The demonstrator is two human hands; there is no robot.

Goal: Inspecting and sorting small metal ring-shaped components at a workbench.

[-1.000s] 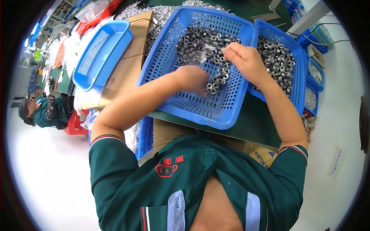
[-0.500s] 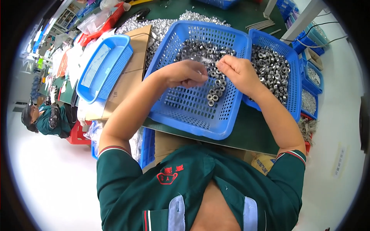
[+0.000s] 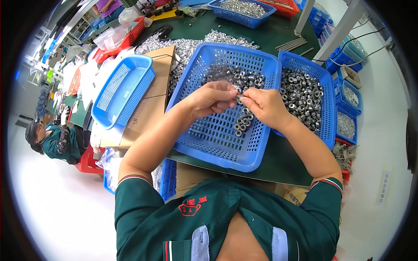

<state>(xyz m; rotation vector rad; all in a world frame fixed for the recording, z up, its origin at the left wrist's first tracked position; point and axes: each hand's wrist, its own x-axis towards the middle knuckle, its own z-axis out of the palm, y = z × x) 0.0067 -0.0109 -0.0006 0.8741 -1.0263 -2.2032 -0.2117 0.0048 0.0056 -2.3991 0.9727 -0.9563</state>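
My left hand (image 3: pixel 213 99) and my right hand (image 3: pixel 266 105) meet above a blue perforated basket (image 3: pixel 209 158). Their fingertips pinch together on a small shiny metal piece (image 3: pixel 239 96), mostly hidden by the fingers, so its exact kind does not show. Below the hands, steel rings with center holes (image 3: pixel 243 123) lie in the basket, with more heaped toward its far side. Right of it, a second blue basket (image 3: pixel 332 108) holds a thick heap of similar steel rings (image 3: pixel 301 96).
An empty light blue basket (image 3: pixel 104 119) rests on cardboard (image 3: pixel 154 89) at left. Loose silvery parts (image 3: pixel 187 51) spread behind the baskets. Metal rods (image 3: pixel 291 44) lie at the far right, near a white post (image 3: pixel 339 32). A person (image 3: pixel 56 139) sits at far left.
My hands were apart, the left one blurred; now their fingertips have come together on the small metal piece. The view has tilted, so the baskets appear lower.
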